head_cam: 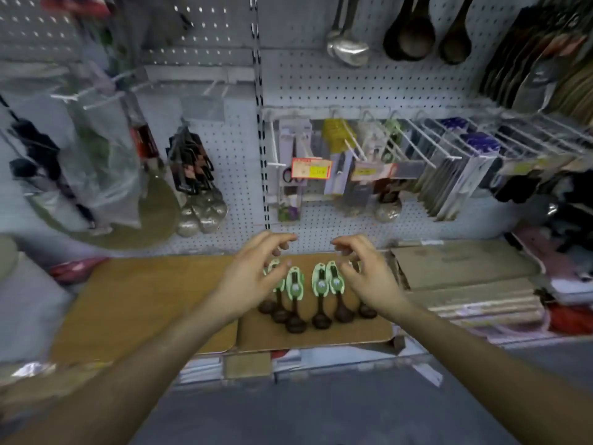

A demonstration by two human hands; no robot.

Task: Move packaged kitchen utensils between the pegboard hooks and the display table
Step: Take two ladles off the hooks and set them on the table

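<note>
Several packaged dark wooden spoons (pixel 321 300) with pale green card headers lie side by side on a brown board (pixel 321 338) on the display table. My left hand (pixel 253 277) hovers over the left spoons with fingers loosely curled, holding nothing. My right hand (pixel 365 277) hovers over the right spoons the same way and hides one of them in part. On the pegboard (pixel 353 81) behind, white hooks (pixel 353 149) carry other packaged utensils.
A wooden board (pixel 138 300) lies left of the spoons. Flattened cardboard and stacked boards (pixel 465 277) sit to the right. Metal and dark ladles (pixel 401 36) hang above. Bagged items and strainers (pixel 199 187) hang at the left. The picture is motion-blurred.
</note>
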